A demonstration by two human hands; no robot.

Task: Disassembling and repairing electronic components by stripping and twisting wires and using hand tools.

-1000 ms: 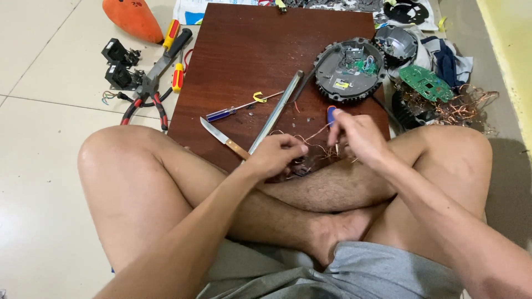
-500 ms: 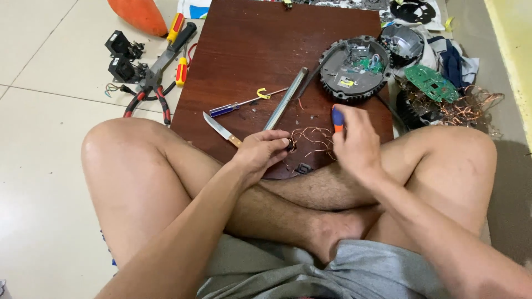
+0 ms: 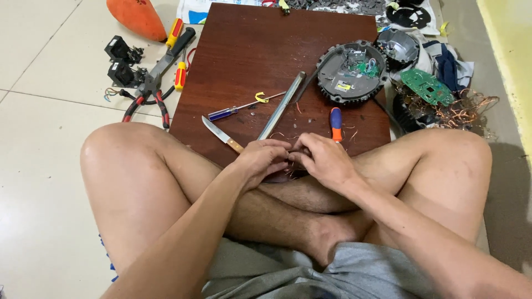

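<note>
Hands meet at the board's (image 3: 249, 50) six o'clock edge: left hand (image 3: 265, 160) and right hand (image 3: 321, 159) curled narrow, pinching thin copper wire (image 3: 288, 166). Knife (image 3: 221, 133) lies at ten o'clock, orange-handled screwdriver (image 3: 336, 123) at one.

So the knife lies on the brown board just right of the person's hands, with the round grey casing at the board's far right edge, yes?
Not quite: the knife lies left of the hands, by the left hand. The head view shows it. The rest holds.

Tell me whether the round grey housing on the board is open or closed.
Open. The round grey housing lies with no cover, its green circuit board and inner parts exposed, on the wooden board.
</note>
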